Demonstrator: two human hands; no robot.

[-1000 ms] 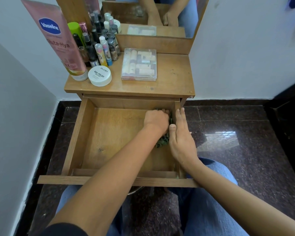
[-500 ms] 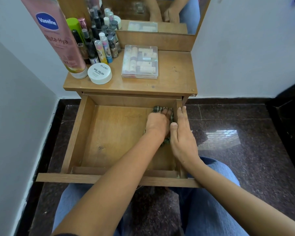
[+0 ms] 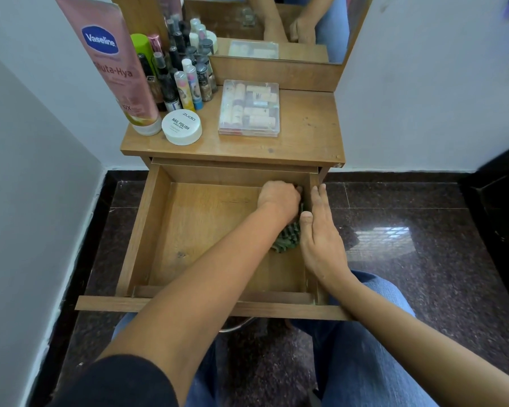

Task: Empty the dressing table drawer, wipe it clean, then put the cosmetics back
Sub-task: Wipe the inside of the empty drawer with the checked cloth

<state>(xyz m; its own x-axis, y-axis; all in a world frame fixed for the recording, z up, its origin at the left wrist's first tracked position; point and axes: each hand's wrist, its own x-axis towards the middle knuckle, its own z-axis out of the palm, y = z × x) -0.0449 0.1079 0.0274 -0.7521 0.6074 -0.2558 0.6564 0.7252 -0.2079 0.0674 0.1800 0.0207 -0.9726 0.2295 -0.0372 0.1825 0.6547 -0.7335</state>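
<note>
Head view. Drawer [image 3: 188, 230] pulled fully out, wooden bottom bare apart from the cloth and hand. Left hand [image 3: 279, 199] is in the drawer's far right corner, fingers curled down and bunched on a green patterned cloth [image 3: 287, 240], pressing it to the drawer bottom; the rest of the cloth trails out from under the wrist along the drawer's right wall. Right hand [image 3: 321, 233] lies flat along the top of the drawer's right wall, fingers straight and together, thumb on the inner side just beside the cloth.

The cosmetics are out of the drawer, all on the table top [image 3: 306, 136] behind it. Behind the drawer's left part: tall pink Vaseline tube [image 3: 109, 63], white nail polish wipes tub [image 3: 182, 126], and a cluster of small bottles [image 3: 182, 74]. Behind the drawer's middle: a clear plastic box [image 3: 249, 108] of small tubes, lid on. Mirror [image 3: 276, 24] further behind, reflecting both arms. Dark glossy floor [image 3: 409, 230] right of the drawer.
</note>
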